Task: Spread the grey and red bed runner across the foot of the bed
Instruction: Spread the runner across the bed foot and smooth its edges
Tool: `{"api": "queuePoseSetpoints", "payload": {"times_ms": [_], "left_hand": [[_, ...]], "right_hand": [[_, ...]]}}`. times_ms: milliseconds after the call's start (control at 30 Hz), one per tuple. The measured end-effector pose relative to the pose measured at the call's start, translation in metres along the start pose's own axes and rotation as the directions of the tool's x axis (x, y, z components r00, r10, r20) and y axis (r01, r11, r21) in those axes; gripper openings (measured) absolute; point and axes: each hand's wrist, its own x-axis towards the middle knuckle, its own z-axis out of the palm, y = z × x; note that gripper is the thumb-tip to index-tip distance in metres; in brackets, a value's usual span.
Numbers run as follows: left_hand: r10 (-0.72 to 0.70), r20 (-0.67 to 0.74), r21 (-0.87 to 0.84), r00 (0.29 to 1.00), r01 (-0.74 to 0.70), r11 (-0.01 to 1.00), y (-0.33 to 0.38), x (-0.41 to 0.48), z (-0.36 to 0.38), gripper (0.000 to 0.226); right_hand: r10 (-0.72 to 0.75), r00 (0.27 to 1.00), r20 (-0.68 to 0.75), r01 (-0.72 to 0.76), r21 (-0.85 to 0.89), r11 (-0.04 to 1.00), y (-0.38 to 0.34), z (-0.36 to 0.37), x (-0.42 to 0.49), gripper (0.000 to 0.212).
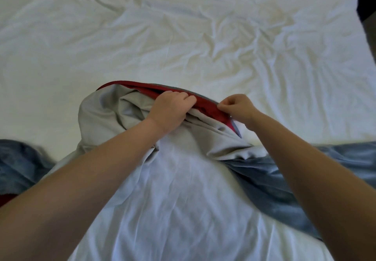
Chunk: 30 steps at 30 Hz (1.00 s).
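The bed runner (pixel 105 114) lies bunched in a heap near the foot of the bed (pixel 183 37). Its pale lining faces up, a red band (pixel 148 90) runs along its far edge, and blue-grey fabric (pixel 264 175) trails off to the right and left. My left hand (pixel 171 110) grips the red edge from above, fingers curled over it. Just to the right, my right hand (pixel 238 106) pinches the same red edge between thumb and fingers. Both forearms reach in from the bottom of the view.
The bed's white sheet is wrinkled, with deeper creases toward the right. The bed's right edge (pixel 366 43) shows a dark floor strip beyond it. A bit of red cloth (pixel 6 198) peeks out at the lower left.
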Motion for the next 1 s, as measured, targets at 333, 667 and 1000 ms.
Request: {"api": "queuePoseSetpoints", "payload": {"times_ms": [333, 667, 1000], "left_hand": [[0.12, 0.039, 0.169, 0.992, -0.124, 0.978, -0.012, -0.015, -0.02, 0.012], [0.109, 0.172, -0.073, 0.979, -0.098, 0.993, 0.089, -0.024, 0.021, 0.028], [0.234, 0.105, -0.021, 0.967, -0.233, 0.972, 0.104, -0.022, 0.006, 0.023]], "right_hand": [[-0.251, 0.893, -0.374, 0.11, -0.359, 0.927, -0.025, -0.026, 0.017, 0.012], [0.019, 0.981, 0.191, 0.114, -0.66, 0.743, 0.066, -0.031, -0.05, 0.045], [-0.255, 0.965, -0.069, 0.042, -0.912, 0.408, 0.081, -0.033, -0.119, 0.014]]}}
